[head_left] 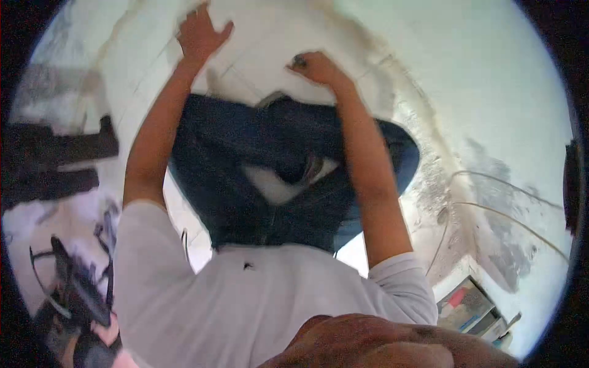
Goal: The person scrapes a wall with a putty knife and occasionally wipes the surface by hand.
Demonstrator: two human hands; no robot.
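My left hand (204,35) reaches out over the pale tiled floor (264,37) at the top of the view. Its fingers are spread, thumb out to the side, with nothing in them. To the right, my right hand (317,69) is closed in a pinch around a small dark object (299,61), too small and blurred to name. Both forearms pass over my folded legs in dark blue trousers (227,141).
A wall (503,80) with worn, peeling patches curves along the right. Thin cables (509,218) run across it. An open box (469,306) with small items stands lower right. Dark furniture (55,153) is at the left, with jumbled dark things (73,282) below it.
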